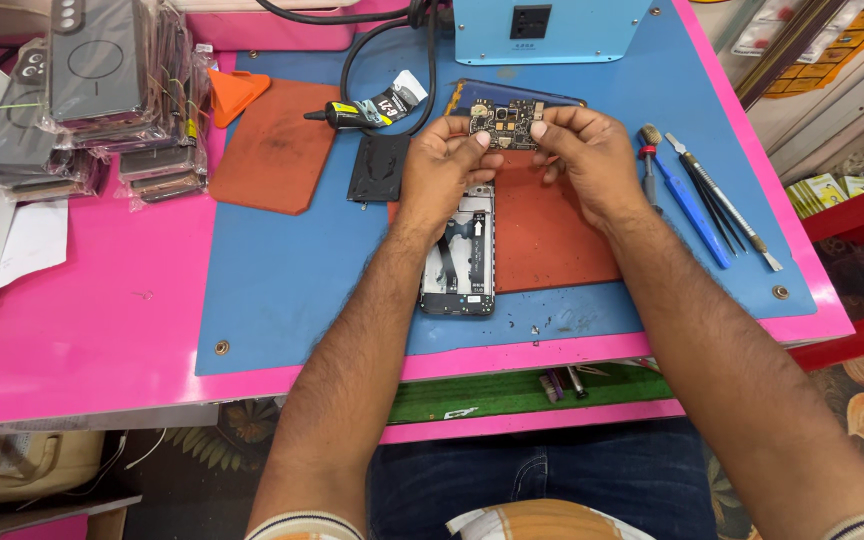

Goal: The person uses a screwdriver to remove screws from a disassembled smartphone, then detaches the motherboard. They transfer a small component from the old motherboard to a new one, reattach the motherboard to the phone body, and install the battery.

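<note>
Both my hands hold a small dark circuit board (508, 124) with gold parts, lifted above the mat. My left hand (442, 165) pinches its left end and my right hand (587, 155) pinches its right end. Below them an opened phone frame (462, 262) lies on its back with its inner parts showing, half on an orange-red rubber pad (552, 235). A dark rear cover (379, 168) rests just left of my left hand.
A blue work mat (282, 280) covers the pink table (82, 310). A second orange pad (272, 145), a glue tube (357, 112), a brush, a blue tool (687, 205) and tweezers (722, 200) lie around. Stacked wrapped phone cases (102, 90) sit far left; a blue machine (542, 30) stands behind.
</note>
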